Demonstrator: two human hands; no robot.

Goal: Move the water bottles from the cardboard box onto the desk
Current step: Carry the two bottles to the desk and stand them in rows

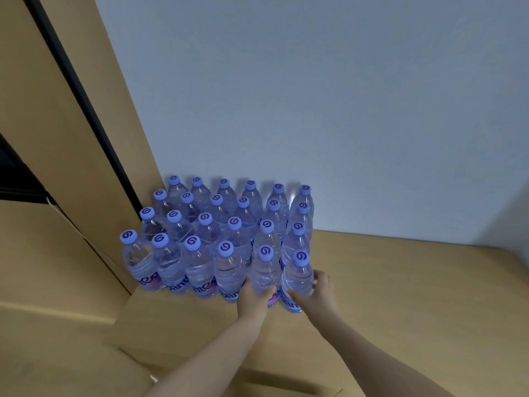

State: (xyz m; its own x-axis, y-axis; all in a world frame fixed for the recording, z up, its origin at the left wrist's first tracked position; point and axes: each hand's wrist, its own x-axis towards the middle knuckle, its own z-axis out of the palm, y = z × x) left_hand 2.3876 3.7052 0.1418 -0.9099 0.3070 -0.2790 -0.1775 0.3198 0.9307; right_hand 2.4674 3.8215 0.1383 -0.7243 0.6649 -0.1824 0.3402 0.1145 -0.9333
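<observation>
The water bottles [217, 239] stand massed in rows on the tabletop [415, 282] by the wall; left hand [253, 296] and right hand [319, 290] each grip a front bottle, seemingly placing; next, let go cleanly.

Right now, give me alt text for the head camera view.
Two hands each hold a water bottle, left hand and right hand, at the front right of a block of purple-capped bottles standing on a wooden desk against a pale wall.
</observation>
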